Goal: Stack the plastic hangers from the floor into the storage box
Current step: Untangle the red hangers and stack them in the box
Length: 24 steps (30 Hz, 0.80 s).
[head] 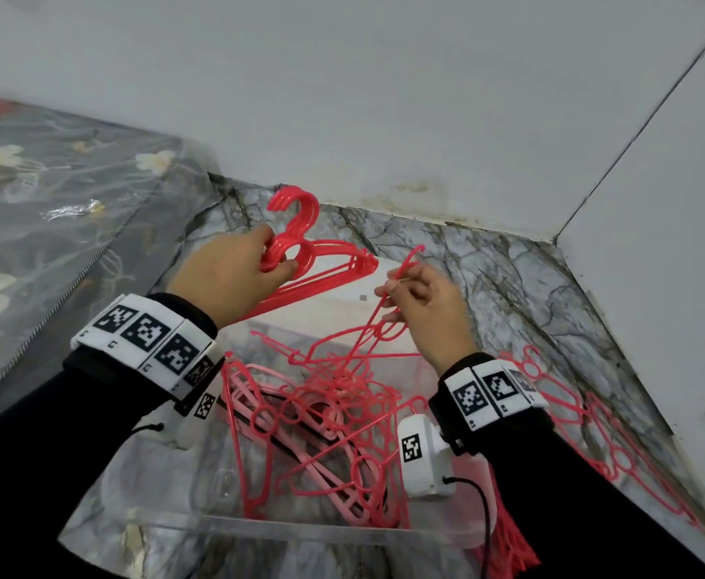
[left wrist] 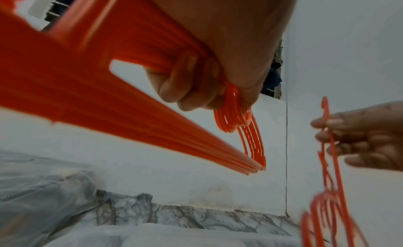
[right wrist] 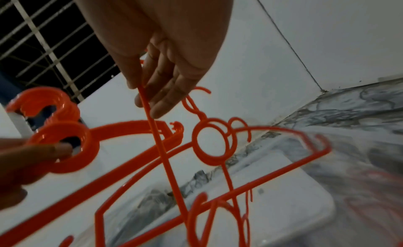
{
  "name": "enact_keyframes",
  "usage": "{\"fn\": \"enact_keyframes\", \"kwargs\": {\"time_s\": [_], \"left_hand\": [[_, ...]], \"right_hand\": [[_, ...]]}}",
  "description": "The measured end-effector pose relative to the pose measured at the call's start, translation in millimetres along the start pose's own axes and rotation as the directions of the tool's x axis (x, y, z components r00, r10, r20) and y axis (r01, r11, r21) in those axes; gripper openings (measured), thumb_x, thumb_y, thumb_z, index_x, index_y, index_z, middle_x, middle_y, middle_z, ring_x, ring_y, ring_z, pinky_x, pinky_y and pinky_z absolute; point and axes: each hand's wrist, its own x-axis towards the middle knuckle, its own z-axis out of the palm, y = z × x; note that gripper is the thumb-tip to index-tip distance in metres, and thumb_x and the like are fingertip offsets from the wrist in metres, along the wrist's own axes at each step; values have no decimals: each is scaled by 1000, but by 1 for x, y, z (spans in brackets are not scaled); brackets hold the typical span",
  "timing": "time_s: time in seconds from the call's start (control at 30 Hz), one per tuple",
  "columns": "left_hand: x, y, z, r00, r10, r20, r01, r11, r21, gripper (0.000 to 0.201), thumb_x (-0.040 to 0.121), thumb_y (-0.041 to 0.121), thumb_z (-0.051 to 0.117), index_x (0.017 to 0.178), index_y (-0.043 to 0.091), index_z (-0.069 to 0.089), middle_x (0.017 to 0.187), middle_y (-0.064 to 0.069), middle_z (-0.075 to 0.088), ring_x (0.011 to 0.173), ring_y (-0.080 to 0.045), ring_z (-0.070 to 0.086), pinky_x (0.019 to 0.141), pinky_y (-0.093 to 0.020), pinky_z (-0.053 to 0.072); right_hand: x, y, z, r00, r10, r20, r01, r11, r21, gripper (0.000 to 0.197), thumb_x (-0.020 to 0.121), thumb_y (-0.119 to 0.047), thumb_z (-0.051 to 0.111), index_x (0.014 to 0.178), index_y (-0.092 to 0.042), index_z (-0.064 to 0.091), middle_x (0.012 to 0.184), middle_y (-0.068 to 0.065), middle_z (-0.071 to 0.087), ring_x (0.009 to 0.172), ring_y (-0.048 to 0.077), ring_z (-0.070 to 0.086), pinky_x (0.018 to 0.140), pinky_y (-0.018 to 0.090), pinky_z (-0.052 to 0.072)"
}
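Observation:
My left hand grips a neat bundle of several red hangers near their rings, hooks pointing up; the same bundle of hangers shows in the left wrist view with fingers curled round it. My right hand pinches one thin red hanger by its bar; this hanger hangs from thumb and fingers, tangled with others below. Both hands are above the clear storage box, which holds a jumble of red and pink hangers.
More red hangers lie on the marble floor to the right of the box. A flowered mattress in plastic lies at the left. White walls meet in a corner behind. A white lid lies under the hands.

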Motion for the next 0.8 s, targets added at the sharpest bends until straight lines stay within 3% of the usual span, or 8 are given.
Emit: {"fn": "enact_keyframes", "kwargs": {"time_s": [0.07, 0.2, 0.3, 0.4, 0.5, 0.57, 0.7, 0.8], "left_hand": [[0, 0, -3, 999, -28, -23, 27, 999, -25, 39, 88, 53, 54, 69, 23, 38, 59, 5, 48, 54, -18, 44, 50, -32, 25], [0, 0, -3, 998, -56, -30, 54, 997, -51, 43, 86, 60, 51, 70, 23, 39, 60, 3, 50, 59, -23, 48, 53, -34, 31], [0, 2, -1, 998, -44, -38, 41, 996, -76, 47, 83, 66, 48, 69, 22, 40, 60, 2, 51, 57, -17, 49, 50, -32, 30], [0, 7, 3, 999, 20, 35, -15, 991, -131, 55, 69, 78, 46, 77, 23, 46, 66, 4, 54, 61, -17, 52, 54, -32, 35], [-6, 16, 14, 985, 111, 129, -103, 992, -67, 72, 54, 86, 42, 87, 22, 48, 67, 9, 51, 60, -14, 48, 52, -30, 33], [-10, 22, 23, 978, 141, 155, -137, 990, -36, 72, 50, 87, 45, 86, 24, 45, 62, 10, 47, 55, -4, 42, 48, -24, 26], [-16, 30, 33, 973, 188, 136, -182, 982, -49, 71, 51, 88, 44, 82, 24, 42, 55, 11, 42, 49, 2, 37, 46, -22, 21], [-17, 32, 36, 976, 194, 96, -193, 981, -21, 57, 68, 78, 48, 83, 23, 42, 54, 14, 39, 48, 2, 34, 46, -22, 20]], "right_hand": [[0, -12, -7, 996, -80, -46, 83, 994, 71, 19, 89, 2, 58, 87, -17, 58, 76, 7, 66, 64, 7, 63, 55, 20, 54], [3, -26, -20, 979, -167, -114, 181, 974, 132, 20, 91, 0, 56, 87, -18, 60, 74, 3, 67, 64, 7, 64, 54, 18, 52], [4, -17, -22, 999, -41, -36, 45, 994, 96, 19, 90, 4, 55, 83, -13, 59, 71, 4, 67, 53, 7, 62, 53, 17, 53], [0, 1, -14, 993, 83, 81, -78, 995, -60, 20, 88, 4, 59, 76, -12, 59, 74, 5, 62, 50, 11, 63, 55, 22, 56], [-6, 9, -3, 989, 90, 116, -72, 986, -152, 19, 84, 2, 66, 73, -12, 60, 70, 4, 60, 55, 20, 64, 62, 31, 58], [-9, 7, 4, 989, 62, 132, -45, 991, -130, 19, 82, 2, 68, 72, -14, 62, 67, 4, 61, 56, 22, 65, 64, 36, 59], [-15, -5, 14, 988, -29, 155, 29, 1000, 1, 23, 82, 5, 67, 73, -17, 66, 64, -3, 67, 59, 16, 68, 60, 27, 58], [-17, -11, 19, 976, -89, 199, 92, 996, -10, 26, 85, 6, 62, 77, -18, 68, 69, -6, 69, 65, 9, 67, 65, 22, 56]]}}
